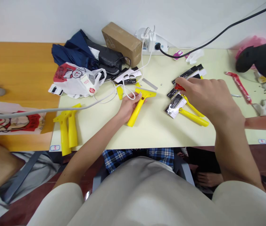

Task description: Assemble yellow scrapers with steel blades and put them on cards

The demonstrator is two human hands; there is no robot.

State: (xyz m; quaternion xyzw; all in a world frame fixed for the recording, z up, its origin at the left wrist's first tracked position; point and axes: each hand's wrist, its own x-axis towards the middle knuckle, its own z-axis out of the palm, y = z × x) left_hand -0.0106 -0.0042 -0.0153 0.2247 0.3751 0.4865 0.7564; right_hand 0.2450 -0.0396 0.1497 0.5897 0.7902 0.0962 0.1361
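My left hand is closed around a yellow scraper, its wide head pointing away from me and its handle slanting toward the table's front edge. My right hand is raised to the right, gripping a red-handled tool; the rest of that tool is hidden. Below it lie several yellow-handled scrapers with black-and-white covers over their heads. Just beyond the left hand rests a flat metal blade, with a yellow piece partly behind the fingers. Two more yellow scrapers lie at the left, overlapping the table edge.
White cables cross the left side. Behind them are a plastic bag, a blue umbrella, a cardboard box and a power strip. A red wrapper lies right. Other people sit on both sides.
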